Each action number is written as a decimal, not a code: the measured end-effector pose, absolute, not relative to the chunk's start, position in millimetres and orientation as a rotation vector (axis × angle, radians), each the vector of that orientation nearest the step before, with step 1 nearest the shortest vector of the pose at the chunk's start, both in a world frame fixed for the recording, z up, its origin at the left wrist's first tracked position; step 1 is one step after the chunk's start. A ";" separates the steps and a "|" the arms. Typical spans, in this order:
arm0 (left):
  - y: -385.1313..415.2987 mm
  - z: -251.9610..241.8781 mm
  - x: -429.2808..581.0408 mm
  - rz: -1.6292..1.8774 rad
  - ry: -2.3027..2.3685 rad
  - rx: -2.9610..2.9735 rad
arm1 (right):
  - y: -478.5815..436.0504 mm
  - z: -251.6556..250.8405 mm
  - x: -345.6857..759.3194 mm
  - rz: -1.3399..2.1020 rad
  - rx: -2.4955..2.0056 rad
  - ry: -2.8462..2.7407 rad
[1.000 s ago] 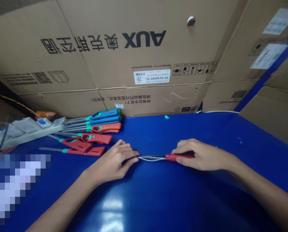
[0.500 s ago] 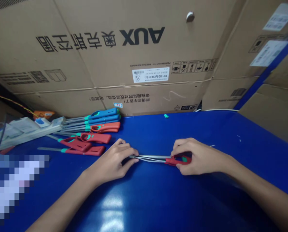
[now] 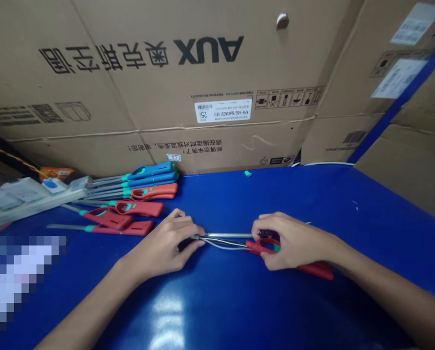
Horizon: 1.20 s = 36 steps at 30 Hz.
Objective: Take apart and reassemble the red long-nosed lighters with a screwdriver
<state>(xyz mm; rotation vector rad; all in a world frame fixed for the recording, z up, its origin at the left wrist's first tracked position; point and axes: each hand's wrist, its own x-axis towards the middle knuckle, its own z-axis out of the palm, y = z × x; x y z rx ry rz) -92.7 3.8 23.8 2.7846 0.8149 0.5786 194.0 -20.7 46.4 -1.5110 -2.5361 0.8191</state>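
Observation:
A red long-nosed gas lighter [image 3: 262, 247] with a green trigger lies in my right hand [image 3: 294, 240], whose fingers are closed round its handle. Its nose has no metal tube round it, so thin black and white leads [image 3: 223, 243] run bare to the left. The far tip of these leads is pinched between thumb and fingers of my left hand [image 3: 177, 238]. Alongside the leads runs a straight metal rod [image 3: 228, 235] with a dark handle, like a screwdriver, also held under my right fingers; its left end meets my left fingertips.
Several red, orange and blue lighters [image 3: 148, 192] lie at the left, next to a white power strip [image 3: 38, 201]. A large cardboard box [image 3: 159, 97] walls off the back of the blue table [image 3: 221, 301]. A small green piece [image 3: 247, 173] lies near it.
My right hand has shifted slightly, and the red handle's end now shows below its wrist. The dark handle of the rod has come into sight. The leads bow further from the rod.

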 end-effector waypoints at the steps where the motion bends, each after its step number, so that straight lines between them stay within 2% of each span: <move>1: 3.6 24.0 -92.6 0.570 0.815 2.783 | -20.7 46.5 193.6 0.836 -1.513 -2.539; 9: 2.9 24.8 -92.9 0.552 0.805 2.768 | -22.8 42.2 193.3 0.808 -1.384 -2.566; 16: 3.4 24.4 -93.6 0.569 0.791 2.771 | -28.2 36.6 183.8 0.538 -1.243 -2.649; 23: 5.3 25.5 -96.6 0.572 0.855 2.793 | -24.9 45.4 196.1 0.641 -1.163 -2.637; 36: 6.4 29.3 -99.3 0.653 0.839 2.761 | -18.1 55.1 210.5 0.587 -1.243 -2.430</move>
